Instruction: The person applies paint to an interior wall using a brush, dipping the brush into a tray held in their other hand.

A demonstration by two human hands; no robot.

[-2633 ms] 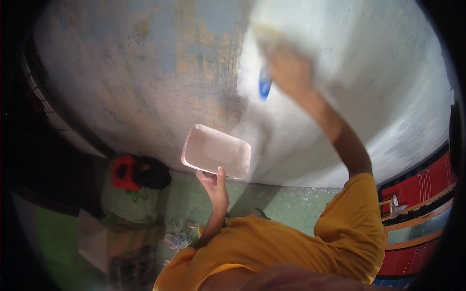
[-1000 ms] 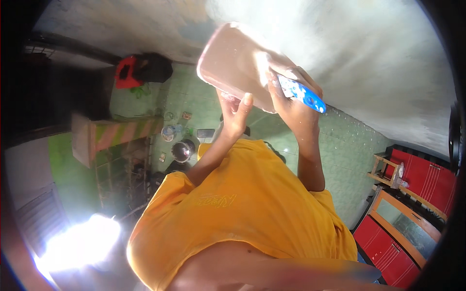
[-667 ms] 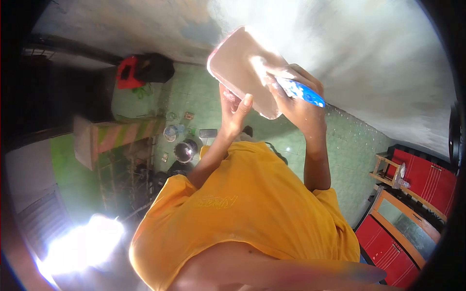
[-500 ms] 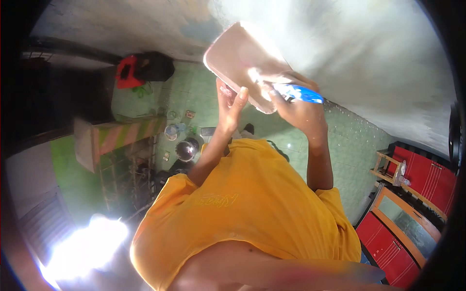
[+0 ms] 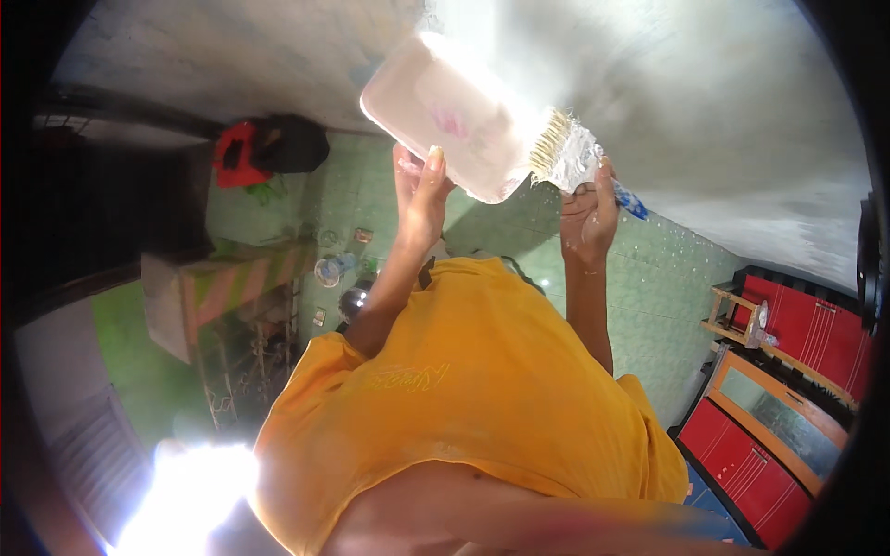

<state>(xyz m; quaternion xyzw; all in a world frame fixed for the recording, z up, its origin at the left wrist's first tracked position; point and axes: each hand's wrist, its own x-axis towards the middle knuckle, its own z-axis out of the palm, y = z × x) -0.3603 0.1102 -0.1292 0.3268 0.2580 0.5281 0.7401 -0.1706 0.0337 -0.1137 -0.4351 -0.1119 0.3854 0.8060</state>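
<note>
My left hand (image 5: 424, 196) grips a pale, rounded rectangular tray (image 5: 440, 116) by its lower left edge, thumb on the rim. A faint pink patch marks the inside of the tray. My right hand (image 5: 591, 213) is closed around a wide paintbrush (image 5: 568, 159), whose blue handle end shows past the fingers. White paint coats the brush, and its yellowish bristle tips point up and left, close to the tray's right edge. Whether they touch the tray I cannot tell. Small white specks dot my right hand.
A grey-white wall (image 5: 705, 120) rises ahead over a green tiled floor (image 5: 640, 315). At left stand a striped table (image 5: 250, 269), a red item (image 5: 239, 153), a clear container (image 5: 329, 271) and a shiny bowl (image 5: 353, 301). A red and orange cabinet (image 5: 751, 463) stands right.
The paintbrush has turned so its bristles now show beside the tray, with my right hand lower and its palm in view. The tray has shifted slightly left.
</note>
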